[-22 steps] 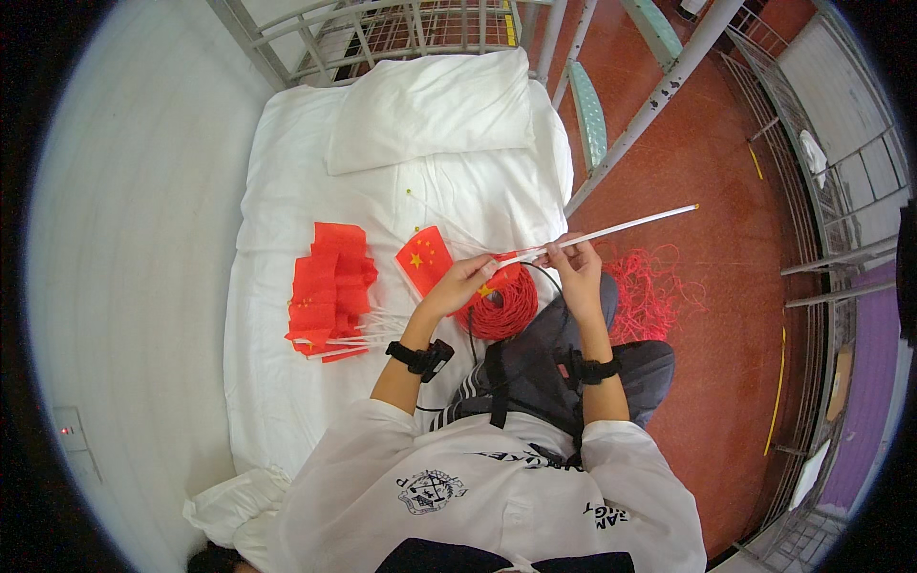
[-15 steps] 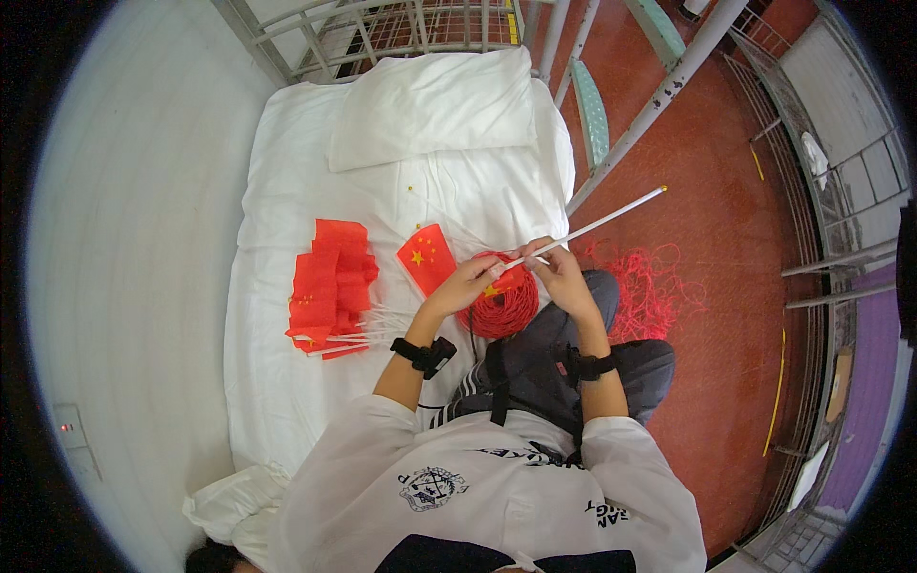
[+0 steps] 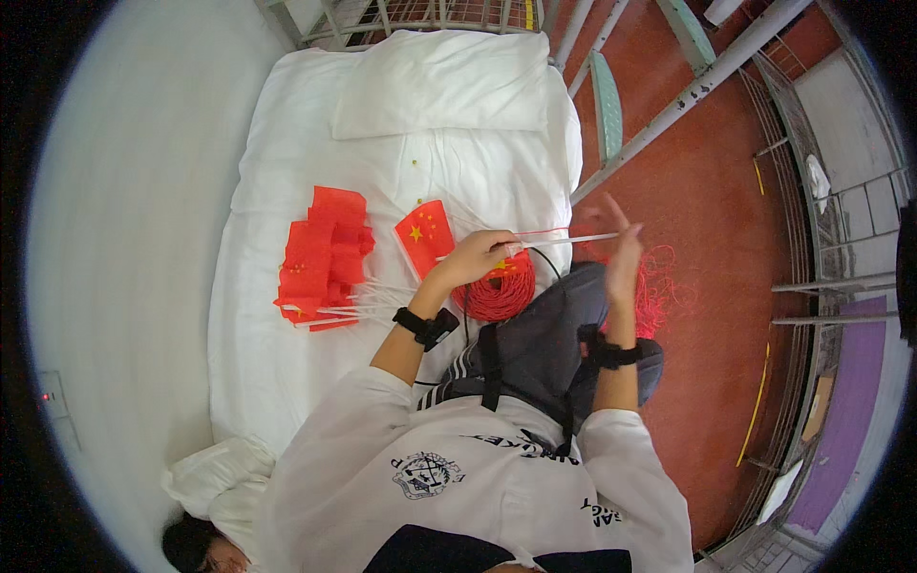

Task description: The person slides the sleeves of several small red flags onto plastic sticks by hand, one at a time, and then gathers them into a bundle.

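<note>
This looks like a dormitory room: a white-sheeted bed (image 3: 272,172) has a pale wall (image 3: 134,239) along its left edge, a pillow (image 3: 444,86) by its far edge and a metal ladder with green steps (image 3: 607,107) beside its right edge. Across the reddish floor (image 3: 702,458) stands another metal bed frame (image 3: 831,284).

Carries a black crest (image 3: 426,475) and patches of black lettering (image 3: 516,446), partly creased, on the white shirt (image 3: 540,501). Displays yellow stars (image 3: 416,233), one large and others small, on a red flag (image 3: 428,244).
</note>
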Available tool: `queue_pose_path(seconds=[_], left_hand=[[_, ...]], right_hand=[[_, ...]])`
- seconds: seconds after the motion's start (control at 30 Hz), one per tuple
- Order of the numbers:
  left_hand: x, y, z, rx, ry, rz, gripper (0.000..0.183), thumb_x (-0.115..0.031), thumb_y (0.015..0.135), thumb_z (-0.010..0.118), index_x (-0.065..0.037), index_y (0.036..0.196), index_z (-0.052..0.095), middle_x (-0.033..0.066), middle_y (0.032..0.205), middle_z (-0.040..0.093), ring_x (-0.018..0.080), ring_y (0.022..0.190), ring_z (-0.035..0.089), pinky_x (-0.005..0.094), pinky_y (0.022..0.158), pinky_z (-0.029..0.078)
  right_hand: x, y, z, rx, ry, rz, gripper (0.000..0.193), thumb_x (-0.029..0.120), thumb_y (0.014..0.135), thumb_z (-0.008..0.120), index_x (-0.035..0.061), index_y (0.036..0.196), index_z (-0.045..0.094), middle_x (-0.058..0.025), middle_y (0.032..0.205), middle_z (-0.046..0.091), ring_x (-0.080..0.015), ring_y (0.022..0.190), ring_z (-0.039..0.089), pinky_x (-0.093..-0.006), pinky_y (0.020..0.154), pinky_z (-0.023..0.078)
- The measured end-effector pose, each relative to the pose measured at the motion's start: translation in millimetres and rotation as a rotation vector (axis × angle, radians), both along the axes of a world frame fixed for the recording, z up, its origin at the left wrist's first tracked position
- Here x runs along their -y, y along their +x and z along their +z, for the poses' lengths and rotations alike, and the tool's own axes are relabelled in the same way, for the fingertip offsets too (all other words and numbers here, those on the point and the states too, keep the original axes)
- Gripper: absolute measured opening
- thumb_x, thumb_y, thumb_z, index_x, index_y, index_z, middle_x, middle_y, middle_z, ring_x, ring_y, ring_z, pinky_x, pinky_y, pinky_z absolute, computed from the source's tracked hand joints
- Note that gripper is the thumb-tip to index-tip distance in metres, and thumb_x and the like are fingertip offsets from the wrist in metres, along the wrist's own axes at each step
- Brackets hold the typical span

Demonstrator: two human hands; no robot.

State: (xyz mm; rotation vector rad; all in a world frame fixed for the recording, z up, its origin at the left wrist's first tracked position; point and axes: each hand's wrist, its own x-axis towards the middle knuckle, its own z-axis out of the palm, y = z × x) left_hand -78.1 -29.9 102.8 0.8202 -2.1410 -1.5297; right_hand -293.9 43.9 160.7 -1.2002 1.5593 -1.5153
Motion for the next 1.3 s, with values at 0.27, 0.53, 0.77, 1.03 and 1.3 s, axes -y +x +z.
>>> queue_pose_path(seconds=[0.27,0.53,0.77,1.03,1.3], left_hand=[[-22,-28,9,-0.145,0.085,0.206,0.023,-0.015,0.087,0.048,0.004,0.099,0.053,0.0082,0.08,0.055,0.012,0.072,0.05,0.026,0.066,0.041],[25,89,-19,-0.752,0.552,0.831,0.02,-0.017,0.089,0.046,-0.003,0.103,0.051,0.0024,0.087,0.054,0.0104,0.079,0.051,0.0242,0.07,0.043],[20,215,-53,-1.071,0.507,0.991,0.018,-0.011,0.09,0.043,-0.004,0.105,0.048,0.0025,0.095,0.053,0.0139,0.094,0.049,0.032,0.085,0.04],[3,311,-126,-0.9,0.3,1.574,0.021,-0.003,0.083,0.048,0.001,0.103,0.045,0.0116,0.099,0.05,0.0226,0.096,0.049,0.0362,0.087,0.04],[-7,254,-100,0.65,-0.678,1.912,0.037,-0.01,0.077,0.055,0.001,0.11,0.042,0.0199,0.108,0.044,0.0294,0.094,0.047,0.0384,0.084,0.036]], right_hand=[[7,73,-37,0.089,-0.068,0.392,0.056,0.036,0.093,0.03,0.0073,0.138,0.013,-0.0178,0.116,0.05,-0.023,0.107,0.047,-0.0331,0.094,0.032],[30,61,-58,-0.252,0.451,0.689,0.034,0.013,0.084,0.054,0.0002,0.115,0.05,-0.0105,0.087,0.062,-0.0148,0.075,0.058,-0.0274,0.071,0.046],[61,95,-129,-0.465,0.13,0.714,0.038,0.02,0.079,0.059,-0.0011,0.109,0.053,-0.0162,0.087,0.062,-0.0232,0.078,0.06,-0.0312,0.067,0.047],[59,181,-151,-1.162,0.215,0.626,0.052,0.029,0.071,0.062,0.0057,0.112,0.043,-0.0124,0.071,0.06,-0.0293,0.071,0.058,-0.041,0.06,0.044],[68,164,-160,-0.891,0.354,0.42,0.045,0.011,0.074,0.058,0.0058,0.113,0.037,-0.0129,0.068,0.06,-0.0256,0.059,0.058,-0.034,0.053,0.044]])
